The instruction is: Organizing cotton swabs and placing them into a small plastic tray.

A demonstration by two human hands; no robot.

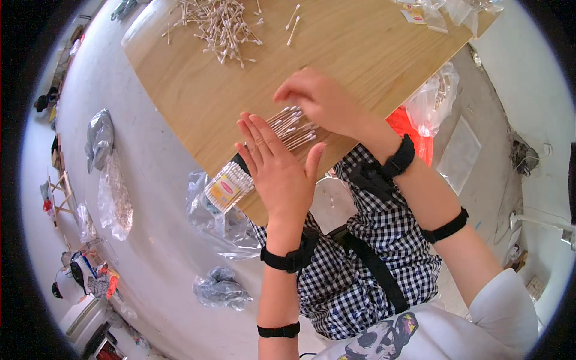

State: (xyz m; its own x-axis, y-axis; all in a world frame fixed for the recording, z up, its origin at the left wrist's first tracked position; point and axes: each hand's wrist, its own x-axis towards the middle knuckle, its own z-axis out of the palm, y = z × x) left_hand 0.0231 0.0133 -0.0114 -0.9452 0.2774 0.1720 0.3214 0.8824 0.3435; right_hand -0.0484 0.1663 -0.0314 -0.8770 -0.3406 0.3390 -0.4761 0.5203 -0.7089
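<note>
Several loose cotton swabs (293,129) lie side by side in a row on the wooden table, near its front edge. My left hand (276,171) lies flat along their left side with its fingers stretched out, and partly covers them. At their far right end, my right hand (327,105) is bent with its fingers loosely curved and apart; it is slightly blurred. To the left of my left hand is a pack of cotton swabs (231,185) with a yellow and white label. A black thing (241,163), partly hidden, shows between the pack and my left fingers.
A large heap of loose cotton swabs (219,27) lies at the far left of the table (348,48), with two single swabs beside it. Clear plastic bags (447,13) sit at the far right corner. Plastic bags (225,288) lie on the floor. A red bag (414,129) is right of the table.
</note>
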